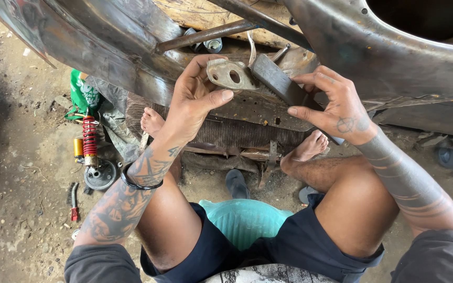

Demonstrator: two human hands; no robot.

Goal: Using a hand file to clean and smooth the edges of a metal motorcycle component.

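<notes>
Crouched low on a teal stool (pixel 245 220), the person works at a bare steel body panel (pixel 132 57). Left hand (pixel 195 99) curls around a small flat bracket (pixel 230 74) with two holes, pressing it to the panel's edge — fingers closed on it. Right hand (pixel 336 107) grips a dark flat bar (pixel 281 84), thumb beneath. Both pieces look stiff, fairly heavy, rough-edged — best held by the flat faces. A red shock absorber (pixel 89 137) lies on the dirt floor (pixel 17 173).
</notes>
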